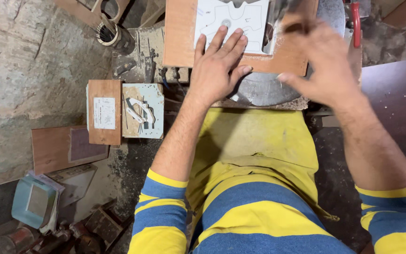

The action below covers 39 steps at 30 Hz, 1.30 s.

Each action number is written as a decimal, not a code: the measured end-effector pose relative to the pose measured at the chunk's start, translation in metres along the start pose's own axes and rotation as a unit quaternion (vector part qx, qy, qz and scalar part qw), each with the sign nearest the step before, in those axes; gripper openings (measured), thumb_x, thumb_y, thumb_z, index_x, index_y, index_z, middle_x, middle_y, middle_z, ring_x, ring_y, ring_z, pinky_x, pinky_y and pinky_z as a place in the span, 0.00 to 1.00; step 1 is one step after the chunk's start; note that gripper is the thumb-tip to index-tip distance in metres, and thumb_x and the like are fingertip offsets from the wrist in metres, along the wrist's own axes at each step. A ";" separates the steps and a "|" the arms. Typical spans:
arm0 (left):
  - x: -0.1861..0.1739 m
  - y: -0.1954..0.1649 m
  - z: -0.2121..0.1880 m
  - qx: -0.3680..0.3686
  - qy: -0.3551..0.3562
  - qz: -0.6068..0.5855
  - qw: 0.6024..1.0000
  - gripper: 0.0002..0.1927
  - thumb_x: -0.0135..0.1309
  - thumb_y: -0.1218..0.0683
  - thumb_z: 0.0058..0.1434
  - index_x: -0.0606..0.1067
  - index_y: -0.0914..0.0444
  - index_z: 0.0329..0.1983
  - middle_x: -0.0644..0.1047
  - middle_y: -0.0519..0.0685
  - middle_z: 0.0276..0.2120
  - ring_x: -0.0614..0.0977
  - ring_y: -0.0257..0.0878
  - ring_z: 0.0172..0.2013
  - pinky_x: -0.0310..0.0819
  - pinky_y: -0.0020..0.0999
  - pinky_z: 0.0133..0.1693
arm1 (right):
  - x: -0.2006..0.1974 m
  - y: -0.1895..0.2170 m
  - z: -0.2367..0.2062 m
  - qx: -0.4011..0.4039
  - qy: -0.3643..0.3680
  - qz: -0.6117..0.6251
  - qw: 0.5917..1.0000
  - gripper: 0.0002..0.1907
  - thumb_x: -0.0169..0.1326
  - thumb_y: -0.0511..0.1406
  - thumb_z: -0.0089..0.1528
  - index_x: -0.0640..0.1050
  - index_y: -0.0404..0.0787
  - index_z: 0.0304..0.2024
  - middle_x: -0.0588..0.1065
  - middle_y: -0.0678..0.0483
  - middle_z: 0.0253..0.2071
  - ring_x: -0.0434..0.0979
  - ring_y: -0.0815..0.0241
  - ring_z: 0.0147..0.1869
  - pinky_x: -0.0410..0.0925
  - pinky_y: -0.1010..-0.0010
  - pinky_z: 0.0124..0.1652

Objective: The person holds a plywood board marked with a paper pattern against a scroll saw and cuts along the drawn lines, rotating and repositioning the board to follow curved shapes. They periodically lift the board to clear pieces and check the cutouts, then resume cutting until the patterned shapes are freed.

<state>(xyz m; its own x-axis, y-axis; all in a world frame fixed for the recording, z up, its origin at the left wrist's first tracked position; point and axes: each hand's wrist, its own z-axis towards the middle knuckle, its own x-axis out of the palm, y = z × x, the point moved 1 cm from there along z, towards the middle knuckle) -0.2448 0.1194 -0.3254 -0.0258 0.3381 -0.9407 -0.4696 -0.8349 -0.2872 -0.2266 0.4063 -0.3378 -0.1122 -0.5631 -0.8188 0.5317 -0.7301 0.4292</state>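
Head view: the left hand [217, 66] lies flat, fingers spread, on a board [180, 42] at 12 o'clock, touching its white paper template [240, 16]. The right hand [323, 63], blurred, grip unclear, hovers at 1 o'clock. A white-labelled block [104, 112] lies at 9 o'clock.

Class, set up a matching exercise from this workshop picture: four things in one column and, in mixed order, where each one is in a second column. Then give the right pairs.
Things
1. left hand
2. right hand
3. blue box
4. small board with a white label

Places
A. on the floor at lower left
B. flat on the white paper template on the wooden board
C. raised and blurred over the board's right end
D. left of the person's left forearm, beside a pale blue panel

Pairs: 1-B, 2-C, 3-A, 4-D
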 end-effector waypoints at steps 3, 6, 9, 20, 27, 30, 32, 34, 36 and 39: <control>-0.006 0.004 0.009 -0.003 0.026 0.006 1.000 0.35 0.58 0.36 0.64 0.68 0.50 0.72 0.65 0.40 0.72 0.59 0.46 0.74 0.39 0.70 0.70 | 0.010 0.021 0.002 0.039 0.044 -0.061 0.996 0.46 0.63 0.54 0.65 0.68 0.32 0.74 0.57 0.33 0.80 0.51 0.33 0.84 0.50 0.39 0.75; -0.009 0.007 0.018 -0.020 0.039 0.015 0.999 0.35 0.59 0.37 0.63 0.67 0.46 0.72 0.65 0.37 0.72 0.57 0.46 0.74 0.36 0.75 0.67 | 0.019 0.028 -0.004 0.059 0.036 -0.050 0.996 0.44 0.61 0.53 0.67 0.67 0.30 0.74 0.56 0.33 0.80 0.49 0.29 0.84 0.50 0.38 0.75; -0.007 0.008 0.022 -0.027 0.044 0.009 0.999 0.35 0.59 0.40 0.62 0.66 0.44 0.72 0.64 0.36 0.72 0.55 0.46 0.74 0.35 0.74 0.68 | 0.025 0.032 -0.012 0.072 0.022 -0.065 0.995 0.42 0.60 0.52 0.70 0.66 0.27 0.73 0.56 0.31 0.80 0.50 0.28 0.84 0.50 0.37 0.75; 0.001 0.016 0.027 -0.014 0.028 -0.002 1.000 0.34 0.61 0.41 0.63 0.66 0.41 0.73 0.64 0.35 0.73 0.55 0.45 0.75 0.34 0.70 0.71 | 0.033 0.042 -0.013 0.098 -0.009 -0.060 0.993 0.40 0.62 0.49 0.70 0.67 0.26 0.71 0.58 0.30 0.79 0.51 0.27 0.83 0.51 0.37 0.75; 0.000 0.023 0.029 0.010 0.031 -0.013 0.999 0.34 0.61 0.42 0.63 0.67 0.41 0.72 0.64 0.36 0.73 0.55 0.45 0.75 0.34 0.70 0.70 | 0.039 0.050 -0.015 0.116 -0.009 -0.071 0.991 0.42 0.63 0.50 0.68 0.67 0.27 0.73 0.59 0.29 0.77 0.52 0.25 0.82 0.51 0.37 0.74; -0.003 0.024 0.030 0.010 0.042 -0.020 0.999 0.33 0.60 0.43 0.64 0.67 0.42 0.73 0.64 0.36 0.73 0.56 0.45 0.75 0.33 0.70 0.70 | 0.040 0.053 -0.015 0.121 -0.010 -0.074 0.990 0.42 0.63 0.50 0.69 0.68 0.27 0.74 0.59 0.28 0.77 0.51 0.24 0.81 0.50 0.36 0.73; -0.005 0.024 0.030 0.011 0.044 -0.025 0.999 0.33 0.60 0.43 0.65 0.67 0.43 0.73 0.64 0.37 0.73 0.56 0.45 0.75 0.33 0.70 0.70 | 0.039 0.054 -0.015 0.126 -0.007 -0.072 0.989 0.41 0.63 0.49 0.69 0.68 0.28 0.74 0.59 0.28 0.77 0.51 0.24 0.82 0.50 0.35 0.73; -0.008 0.023 0.030 0.020 0.033 -0.026 0.999 0.32 0.60 0.43 0.67 0.67 0.44 0.73 0.65 0.37 0.73 0.56 0.46 0.75 0.32 0.70 0.70 | 0.037 0.056 -0.014 0.126 -0.008 -0.072 0.989 0.42 0.63 0.49 0.70 0.67 0.27 0.74 0.59 0.28 0.77 0.51 0.24 0.82 0.50 0.35 0.73; -0.011 0.024 0.030 0.018 0.037 -0.035 0.999 0.32 0.60 0.44 0.65 0.67 0.45 0.73 0.65 0.38 0.73 0.56 0.46 0.74 0.32 0.69 0.69 | 0.036 0.058 -0.014 0.127 -0.009 -0.073 0.989 0.42 0.63 0.49 0.70 0.67 0.26 0.74 0.59 0.28 0.77 0.51 0.23 0.82 0.50 0.35 0.73; -0.015 0.027 0.029 0.038 0.028 -0.038 0.998 0.32 0.60 0.44 0.66 0.67 0.45 0.73 0.66 0.38 0.72 0.57 0.45 0.74 0.32 0.67 0.70 | 0.037 0.063 -0.014 0.131 -0.009 -0.077 0.988 0.41 0.62 0.50 0.70 0.67 0.26 0.73 0.59 0.27 0.77 0.51 0.23 0.82 0.49 0.35 0.74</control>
<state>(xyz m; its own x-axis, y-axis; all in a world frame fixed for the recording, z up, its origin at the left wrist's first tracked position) -0.2831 0.1043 -0.3143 0.0608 0.3731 -0.9258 -0.5340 -0.7715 -0.3459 -0.1856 0.3447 -0.3464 -0.1915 -0.4417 -0.8765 0.2716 -0.8820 0.3852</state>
